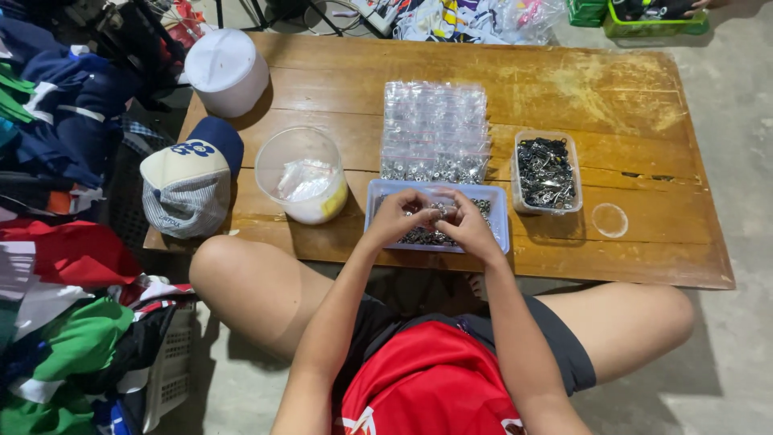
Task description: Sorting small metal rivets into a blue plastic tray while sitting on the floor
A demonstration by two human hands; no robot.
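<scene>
My left hand (397, 214) and my right hand (468, 226) meet over a pale blue rectangular tray (499, 208) of small silver metal parts at the front edge of a low wooden table (564, 89). Both hands pinch a small silver metal part (444, 211) between their fingertips. Just behind the tray lies a stack of small clear zip bags (435, 129), the front ones filled with metal parts. To the right stands a clear tub of dark metal clips (547, 171).
A clear round tub (301, 173) with bags inside, a white bucket (226, 71), a cap (190, 177) and a clear lid (609, 220) rest on the table. Piled clothes (64, 266) lie left. My bare knees flank the table on a concrete floor.
</scene>
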